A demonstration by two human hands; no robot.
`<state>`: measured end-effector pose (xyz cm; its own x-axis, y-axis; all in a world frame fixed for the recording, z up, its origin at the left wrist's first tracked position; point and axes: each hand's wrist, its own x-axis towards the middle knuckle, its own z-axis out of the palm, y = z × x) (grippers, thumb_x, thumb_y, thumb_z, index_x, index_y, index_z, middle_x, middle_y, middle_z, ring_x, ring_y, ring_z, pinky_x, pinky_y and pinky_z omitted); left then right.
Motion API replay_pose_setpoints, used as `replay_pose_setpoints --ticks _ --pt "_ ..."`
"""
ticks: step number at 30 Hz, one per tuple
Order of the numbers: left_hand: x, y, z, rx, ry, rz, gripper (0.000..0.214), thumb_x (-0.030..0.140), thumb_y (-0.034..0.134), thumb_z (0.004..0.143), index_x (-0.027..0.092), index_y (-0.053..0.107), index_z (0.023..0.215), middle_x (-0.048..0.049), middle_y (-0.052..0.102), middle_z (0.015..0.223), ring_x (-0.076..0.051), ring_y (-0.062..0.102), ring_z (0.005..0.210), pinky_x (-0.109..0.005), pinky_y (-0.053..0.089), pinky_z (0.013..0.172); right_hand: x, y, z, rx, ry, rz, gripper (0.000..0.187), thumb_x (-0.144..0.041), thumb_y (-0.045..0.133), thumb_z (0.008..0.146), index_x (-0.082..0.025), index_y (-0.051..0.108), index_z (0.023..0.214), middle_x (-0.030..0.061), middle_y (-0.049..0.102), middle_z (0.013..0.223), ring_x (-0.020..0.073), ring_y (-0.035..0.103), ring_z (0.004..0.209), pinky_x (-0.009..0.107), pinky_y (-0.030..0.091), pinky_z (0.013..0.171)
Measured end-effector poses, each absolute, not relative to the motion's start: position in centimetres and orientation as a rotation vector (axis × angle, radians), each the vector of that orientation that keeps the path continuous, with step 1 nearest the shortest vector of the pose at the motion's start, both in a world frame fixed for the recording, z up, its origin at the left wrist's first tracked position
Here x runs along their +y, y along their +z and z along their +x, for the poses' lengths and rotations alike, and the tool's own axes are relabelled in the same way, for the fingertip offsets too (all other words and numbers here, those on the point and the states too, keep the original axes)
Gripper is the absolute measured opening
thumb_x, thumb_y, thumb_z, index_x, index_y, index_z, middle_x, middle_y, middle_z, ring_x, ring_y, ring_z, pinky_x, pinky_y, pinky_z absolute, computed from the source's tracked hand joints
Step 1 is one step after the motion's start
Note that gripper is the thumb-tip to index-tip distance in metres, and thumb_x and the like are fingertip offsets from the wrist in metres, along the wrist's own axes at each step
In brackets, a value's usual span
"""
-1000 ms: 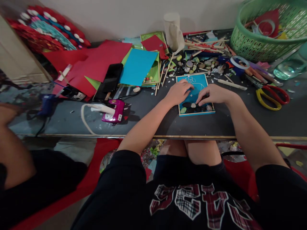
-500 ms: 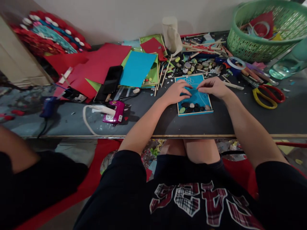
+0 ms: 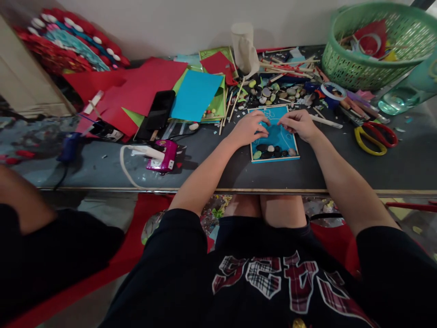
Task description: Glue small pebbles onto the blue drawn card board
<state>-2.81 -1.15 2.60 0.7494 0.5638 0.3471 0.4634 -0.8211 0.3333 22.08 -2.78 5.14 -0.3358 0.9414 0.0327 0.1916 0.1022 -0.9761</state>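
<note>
Blue card, edged with thin pale wooden sticks, makes a small framed panel [image 3: 276, 136] flat on the dark tabletop [image 3: 211, 166], in front of the person. White outlines are drawn on it, and a row of pebbles [image 3: 271, 153], mostly black with a few pale ones, lies along its near edge. The left hand [image 3: 251, 129] lies over the panel's left side, fingers loosely curved, thumb apart, gripping nothing visible. The right hand [image 3: 299, 125] is over the right side, thumb and fingertips drawn together; whether they pinch something small, I cannot tell. Behind the panel are loose pebbles [image 3: 269, 94]. To the right are red-and-yellow-handled scissors [image 3: 372, 138], a roll of tape [image 3: 333, 91] and a green plastic basket [image 3: 362, 70]. To the left are a blue sheet of paper [image 3: 196, 94], a black smartphone [image 3: 161, 108] and a magenta power socket block [image 3: 167, 157]. Another person's arm [image 3: 22, 198] shows at the left edge.
</note>
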Motion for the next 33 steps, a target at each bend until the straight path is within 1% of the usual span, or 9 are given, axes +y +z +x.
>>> replay_pose_setpoints --ticks 7,14,19,22,26,28,30,31,33 --pt "-1.7 3.3 -2.7 0.806 0.638 2.764 0.024 0.029 0.062 0.105 0.022 0.085 0.100 -0.0106 0.079 0.127 -0.033 0.064 0.136 -0.059 0.056 0.116 -2.7 5.2 21.8 -1.619 1.334 -1.099 0.069 -0.081 0.091 0.056 -0.017 0.074 0.074 -0.0037 0.053 0.052 0.0056 0.040 0.044 0.023 0.025 0.042" --pt "-0.6 2.1 -3.6 0.792 0.686 2.686 0.022 0.040 0.068 0.102 0.029 0.086 0.101 -0.0045 0.068 0.150 -0.035 0.056 0.148 -0.056 0.055 0.124 -2.5 4.5 21.8 -1.606 1.306 -1.084 0.064 -0.078 0.089 0.063 -0.017 0.074 0.075 -0.0032 0.053 0.051 0.0061 0.040 0.043 0.023 0.024 0.040" --pt "-0.9 2.0 -3.1 0.878 0.727 2.685 0.024 0.046 0.071 0.100 0.029 0.083 0.112 -0.0077 0.070 0.148 -0.036 0.057 0.146 -0.061 0.053 0.123 -2.5 4.4 21.8 -1.618 1.288 -1.079 0.069 -0.085 0.086 0.062 -0.018 0.073 0.074 -0.0032 0.053 0.052 0.0061 0.040 0.044 0.022 0.025 0.042" --pt "-0.9 1.7 -3.0 0.988 0.847 2.653 0.029 0.051 0.071 0.099 0.027 0.081 0.113 -0.0099 0.075 0.140 -0.033 0.063 0.139 -0.059 0.054 0.120 -2.4 4.4 21.7 -1.633 1.291 -1.089 0.069 -0.085 0.085 0.063 -0.018 0.073 0.075 -0.0029 0.053 0.053 0.0062 0.040 0.045 0.022 0.026 0.043" --pt "-0.7 1.1 -3.5 1.204 1.028 2.511 0.042 0.062 0.059 0.103 0.026 0.080 0.103 -0.0089 0.082 0.118 -0.028 0.074 0.118 -0.050 0.059 0.111 -2.1 4.2 21.6 -1.673 1.281 -1.091 0.066 -0.082 0.085 0.066 -0.018 0.074 0.076 -0.0033 0.052 0.053 0.0066 0.039 0.046 0.023 0.027 0.045" --pt "-0.7 1.0 -3.8 1.359 1.092 2.405 0.050 0.065 0.048 0.107 0.025 0.079 0.104 -0.0089 0.083 0.110 -0.026 0.076 0.109 -0.045 0.061 0.104 -1.9 4.0 21.6 -1.708 1.254 -1.096 0.060 -0.076 0.085 0.071 -0.018 0.074 0.077 -0.0030 0.052 0.053 0.0071 0.039 0.047 0.024 0.029 0.046" --pt "-0.7 1.0 -4.1 1.467 1.118 2.352 0.057 0.063 0.037 0.110 0.023 0.078 0.113 -0.0108 0.082 0.114 -0.026 0.076 0.110 -0.044 0.061 0.104 -1.5 3.7 21.6 -1.733 1.220 -1.109 0.053 -0.070 0.084 0.075 -0.018 0.075 0.078 -0.0026 0.052 0.054 0.0078 0.039 0.048 0.025 0.030 0.048" --pt "-0.7 1.0 -4.1 1.477 1.100 2.370 0.058 0.062 0.034 0.111 0.024 0.078 0.117 -0.0117 0.081 0.119 -0.027 0.075 0.116 -0.047 0.060 0.107 -1.4 3.6 21.5 -1.742 1.202 -1.118 0.051 -0.068 0.084 0.076 -0.018 0.076 0.078 -0.0025 0.051 0.054 0.0082 0.039 0.048 0.026 0.031 0.048" --pt "-0.9 1.2 -4.0 1.403 0.981 2.476 0.056 0.058 0.035 0.111 0.026 0.077 0.126 -0.0118 0.078 0.133 -0.031 0.069 0.130 -0.053 0.055 0.117 -1.1 3.3 21.5 -1.764 1.159 -1.138 0.049 -0.067 0.080 0.079 -0.018 0.077 0.078 -0.0023 0.050 0.054 0.0093 0.038 0.049 0.027 0.033 0.050"
